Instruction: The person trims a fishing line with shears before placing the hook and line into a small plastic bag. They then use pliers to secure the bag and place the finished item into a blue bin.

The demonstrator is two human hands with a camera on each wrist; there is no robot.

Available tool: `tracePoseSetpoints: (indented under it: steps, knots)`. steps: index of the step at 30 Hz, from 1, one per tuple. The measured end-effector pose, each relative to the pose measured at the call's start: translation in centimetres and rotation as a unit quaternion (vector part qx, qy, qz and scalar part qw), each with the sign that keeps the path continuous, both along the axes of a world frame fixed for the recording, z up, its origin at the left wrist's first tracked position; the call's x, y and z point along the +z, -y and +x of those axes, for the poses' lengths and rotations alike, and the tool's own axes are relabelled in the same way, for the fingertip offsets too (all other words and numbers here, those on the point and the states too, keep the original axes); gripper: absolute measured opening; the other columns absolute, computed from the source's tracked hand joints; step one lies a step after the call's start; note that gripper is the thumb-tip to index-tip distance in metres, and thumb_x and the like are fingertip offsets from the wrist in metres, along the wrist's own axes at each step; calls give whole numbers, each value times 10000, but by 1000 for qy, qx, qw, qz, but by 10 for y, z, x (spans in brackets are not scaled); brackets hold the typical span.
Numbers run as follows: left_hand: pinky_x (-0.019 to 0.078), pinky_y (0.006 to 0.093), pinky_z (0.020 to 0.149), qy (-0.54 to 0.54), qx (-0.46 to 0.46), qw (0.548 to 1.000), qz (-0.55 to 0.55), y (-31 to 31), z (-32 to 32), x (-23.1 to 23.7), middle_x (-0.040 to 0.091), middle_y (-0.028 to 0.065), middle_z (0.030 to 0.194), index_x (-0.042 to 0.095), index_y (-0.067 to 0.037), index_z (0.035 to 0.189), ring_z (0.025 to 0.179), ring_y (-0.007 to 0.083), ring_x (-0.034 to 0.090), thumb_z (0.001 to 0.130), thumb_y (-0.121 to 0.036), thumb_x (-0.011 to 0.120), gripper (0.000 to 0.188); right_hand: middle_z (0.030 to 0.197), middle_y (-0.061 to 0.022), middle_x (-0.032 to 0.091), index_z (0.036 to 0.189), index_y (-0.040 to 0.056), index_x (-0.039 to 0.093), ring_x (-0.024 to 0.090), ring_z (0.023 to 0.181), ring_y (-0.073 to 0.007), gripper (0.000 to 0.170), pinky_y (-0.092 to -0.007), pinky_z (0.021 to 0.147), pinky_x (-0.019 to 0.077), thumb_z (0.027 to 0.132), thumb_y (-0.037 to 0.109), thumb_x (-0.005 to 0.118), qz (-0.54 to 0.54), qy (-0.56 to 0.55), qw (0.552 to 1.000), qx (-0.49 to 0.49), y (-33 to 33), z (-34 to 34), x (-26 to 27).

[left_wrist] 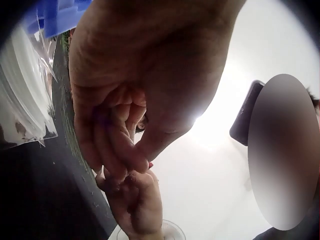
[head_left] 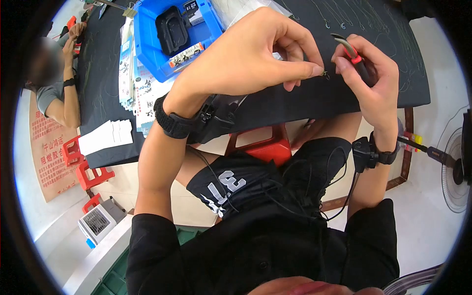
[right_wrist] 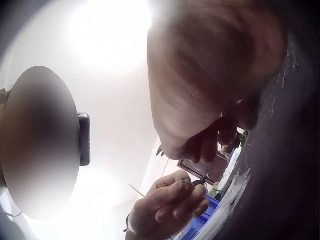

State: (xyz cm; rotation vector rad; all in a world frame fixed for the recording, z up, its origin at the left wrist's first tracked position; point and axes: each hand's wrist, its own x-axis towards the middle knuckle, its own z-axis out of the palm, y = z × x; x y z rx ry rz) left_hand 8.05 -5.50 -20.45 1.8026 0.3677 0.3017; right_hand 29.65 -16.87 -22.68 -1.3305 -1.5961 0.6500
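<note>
In the head view my left hand (head_left: 265, 54) pinches a tiny greenish thing (head_left: 324, 74) between thumb and index fingertip, too small to make out. To its right, my right hand (head_left: 371, 73) grips a small red-and-black handled tool (head_left: 355, 58), its curved metal end pointing up and left. A small gap separates the two hands above the black table. The left wrist view shows my left hand (left_wrist: 145, 90) from the palm side, thumb and fingers drawn together. My right hand (right_wrist: 210, 80) is dark in the right wrist view, its tool mostly hidden.
A blue bin (head_left: 147, 46) with a black tray and small boxes stands at the table's left, beside printed packets (head_left: 129, 73) and white papers (head_left: 109, 137). Fine lines with hooks (head_left: 342, 24) lie on the black tablecloth (head_left: 295, 105) at the back right. Another person sits at the far left.
</note>
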Motion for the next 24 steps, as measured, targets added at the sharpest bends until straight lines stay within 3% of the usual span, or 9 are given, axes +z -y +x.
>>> tracePoseSetpoints:
  steps: [6,18,24]
  knots:
    - [511,211,612,10,37,999,-13,2,0,-1,701,24,755,758,18,1022,646,69,640,931,-119,755,165,890,-14,696,1024,3,707,631,812,-74,114,-233,770,498,936,75,702,-25,-43,998,39,7,-2,-1]
    - [520,206,620,64,94,993,1,4,3,2,718,43,797,741,16,1069,656,56,638,944,-107,750,176,894,-35,657,994,-8,648,611,832,-94,112,-259,781,486,980,103,650,29,-98,994,-34,7,-15,-9]
    - [534,210,675,203,87,974,59,-4,6,-6,739,92,843,718,17,1077,681,67,664,960,-84,727,155,885,-64,689,1007,3,605,627,823,-118,128,-265,784,489,1026,129,587,92,-117,988,-50,4,-42,-26]
